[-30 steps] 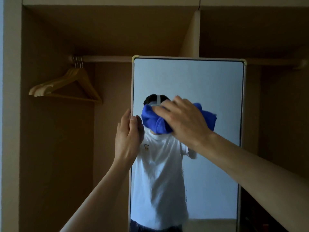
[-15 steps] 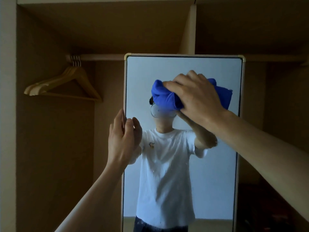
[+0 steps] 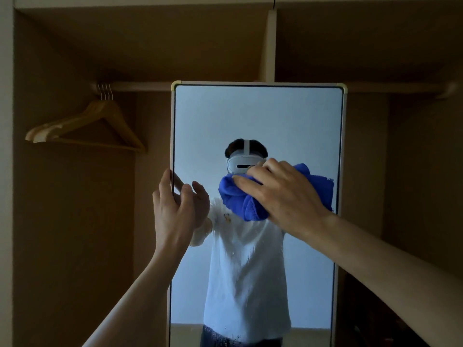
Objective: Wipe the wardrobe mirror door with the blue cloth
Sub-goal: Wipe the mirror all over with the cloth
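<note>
We are mid-wipe. Our right hand has its fingers curled over the bunched cloth and presses it against the mirror, on the right half of the glass. Our left hand is just left of the cloth, fingers bent round the mirror's left edge and thumb on the glass. It is a loose hold that steadies the door.

To do this well, we should keep the palm behind the wad, so that the pressure spreads over the cloth and not only under the fingertips. The left hand's hold should firm up as we push, or the door may swing away from the stroke. Below both hands faint droplets and streaks show on the glass, so overlapping passes should run down there. The strip under the left thumb likely needs a last pass, since skin may leave marks. The hangers, up and left of the left hand, are well apart from the work.
</note>
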Demonstrator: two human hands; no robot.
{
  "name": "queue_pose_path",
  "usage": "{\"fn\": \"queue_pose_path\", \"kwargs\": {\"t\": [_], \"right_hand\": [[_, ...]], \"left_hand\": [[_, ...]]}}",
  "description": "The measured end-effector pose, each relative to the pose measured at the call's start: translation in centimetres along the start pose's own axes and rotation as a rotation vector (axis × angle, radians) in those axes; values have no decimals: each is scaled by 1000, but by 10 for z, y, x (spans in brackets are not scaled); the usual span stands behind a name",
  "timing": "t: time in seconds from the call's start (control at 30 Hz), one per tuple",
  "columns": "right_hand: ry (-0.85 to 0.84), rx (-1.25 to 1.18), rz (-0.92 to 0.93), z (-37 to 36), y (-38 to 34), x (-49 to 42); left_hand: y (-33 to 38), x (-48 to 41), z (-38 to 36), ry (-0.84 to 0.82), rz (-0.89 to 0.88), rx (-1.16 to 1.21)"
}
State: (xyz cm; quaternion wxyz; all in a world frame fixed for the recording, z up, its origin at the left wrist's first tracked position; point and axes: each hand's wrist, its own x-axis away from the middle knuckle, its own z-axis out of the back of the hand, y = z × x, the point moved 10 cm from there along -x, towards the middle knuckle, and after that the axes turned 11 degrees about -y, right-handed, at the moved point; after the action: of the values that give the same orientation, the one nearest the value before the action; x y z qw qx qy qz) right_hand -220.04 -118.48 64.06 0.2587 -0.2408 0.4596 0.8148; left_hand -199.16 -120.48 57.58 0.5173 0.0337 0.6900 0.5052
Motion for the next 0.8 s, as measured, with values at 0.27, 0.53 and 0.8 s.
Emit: {"fn": "queue_pose_path", "kwargs": {"t": [0.27, 0.53, 0.8], "right_hand": [[101, 60, -168, 43, 82, -25], [89, 61, -171, 28, 82, -1], [33, 55, -30, -13, 44, 52]], "left_hand": [[10, 9, -5, -7, 25, -61], [8, 14, -9, 31, 43, -107], [7, 22, -11, 50, 61, -145]]}}
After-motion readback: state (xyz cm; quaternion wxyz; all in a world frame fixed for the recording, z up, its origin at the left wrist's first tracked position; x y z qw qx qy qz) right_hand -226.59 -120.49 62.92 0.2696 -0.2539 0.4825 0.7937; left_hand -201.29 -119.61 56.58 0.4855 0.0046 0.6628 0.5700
